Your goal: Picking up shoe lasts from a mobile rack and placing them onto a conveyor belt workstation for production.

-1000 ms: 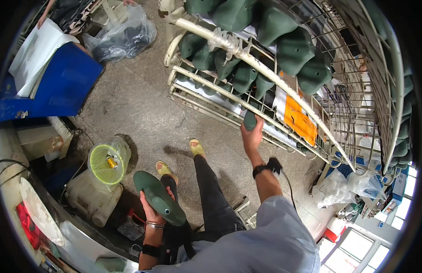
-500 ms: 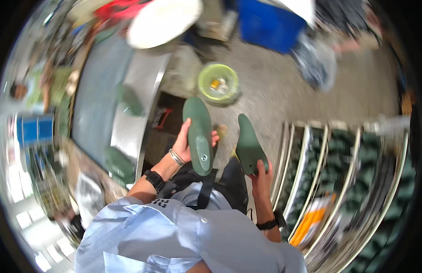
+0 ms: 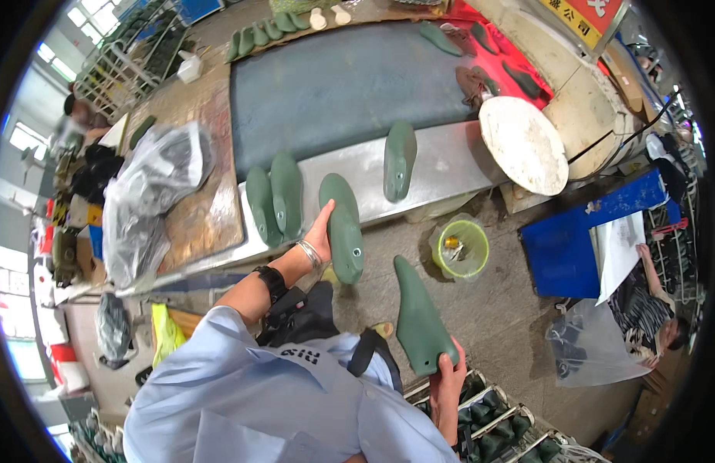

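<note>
My left hand grips a green shoe last, its thumb along one side and the holed end toward me. The last hangs just before the metal ledge of a conveyor. My right hand grips a second green shoe last by its holed heel end, its narrow toe pointing away, over the floor. On the metal ledge lie a pair of green lasts near my left hand and a single last farther right.
Behind the ledge runs the dark conveyor belt. A yellow-green bucket stands on the floor; a white round lid sits at the ledge's right end. A rack of lasts is at lower right. Another person is beside a blue bin.
My view has swung toward the conveyor, which now spans the front instead of the left. The rack has shifted to the lower right. Both hands keep hold of their lasts.
</note>
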